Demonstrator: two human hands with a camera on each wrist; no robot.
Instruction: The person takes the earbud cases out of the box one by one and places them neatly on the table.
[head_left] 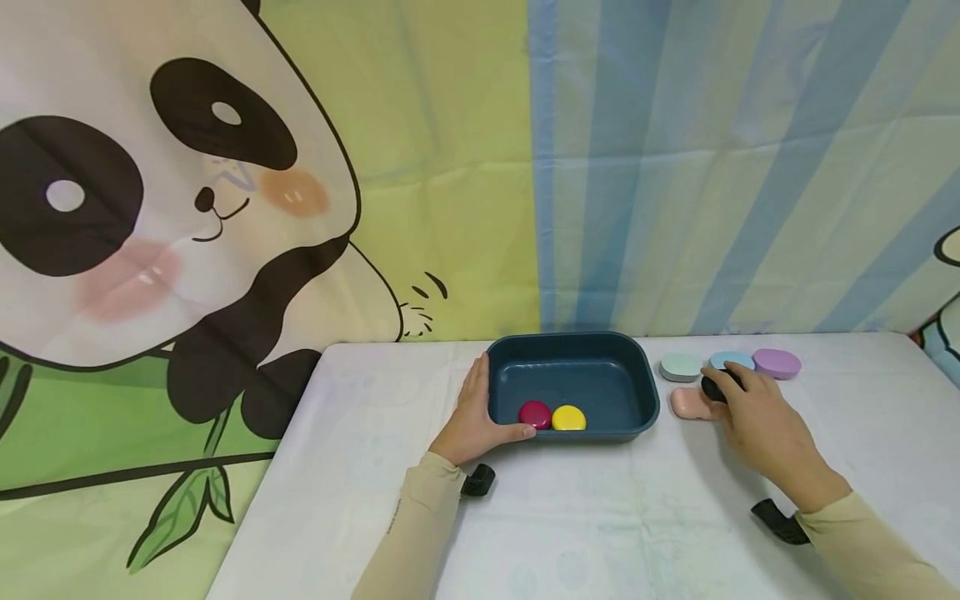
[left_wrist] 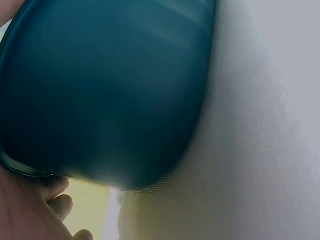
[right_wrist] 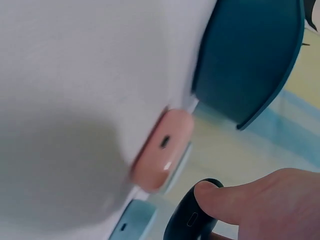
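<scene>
My left hand (head_left: 471, 419) grips the left front corner of a dark blue plastic bin (head_left: 645, 400), thumb on the front rim and fingers along the left side. Inside the bin lie a red round case (head_left: 535, 414) and a yellow round case (head_left: 569, 417), side by side near the front wall. To the right of the bin, my right hand (head_left: 765, 421) pinches a black earbud case (right_wrist: 187, 220) between thumb and fingers. It is held above a pink earbud case (head_left: 693, 404), which has a small port (right_wrist: 165, 142) in its side.
Behind the pink case stand a mint case (head_left: 680, 367), a light blue case (head_left: 731, 358) and a purple case (head_left: 777, 363) in a row. A white cloth (head_left: 600, 517) covers the table. A printed panda curtain (head_left: 450, 167) hangs along its back edge.
</scene>
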